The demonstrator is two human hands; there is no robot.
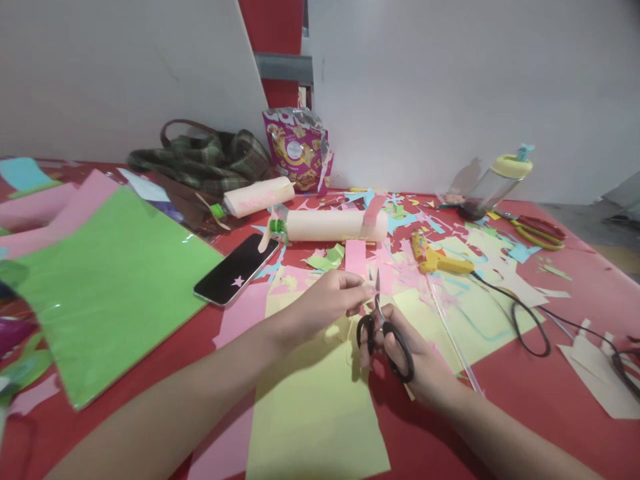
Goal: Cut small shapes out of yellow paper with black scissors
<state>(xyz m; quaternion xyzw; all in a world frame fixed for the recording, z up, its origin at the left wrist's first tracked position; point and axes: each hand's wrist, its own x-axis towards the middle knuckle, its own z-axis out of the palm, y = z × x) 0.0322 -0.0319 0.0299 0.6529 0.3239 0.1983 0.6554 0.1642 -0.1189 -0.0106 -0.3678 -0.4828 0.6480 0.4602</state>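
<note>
My right hand [400, 347] has its fingers through the black handles of a pair of scissors [379, 300], blades pointing up and slightly apart. Close against the blades, my left hand [335, 297] pinches thumb and fingers together; whatever sits between them is too small to make out. Below both hands lies a sheet of pale yellow paper [315, 413], partly over pink paper [225, 427]. A pink strip [355, 257] stands just beyond my fingers. Left of my hands rests a phone [235, 270] with a pink star [238, 281] on its dark screen.
A white paper-covered roll [330, 226] lies behind my hands, a second roll [260, 197] farther back. Paper scraps surround a yellow glue gun [440, 259] whose cord runs right. Green sheets [115, 287] spread leftward. A snack bag [299, 150], clear bottle [495, 183] and red-yellow scissors [537, 232] stand behind.
</note>
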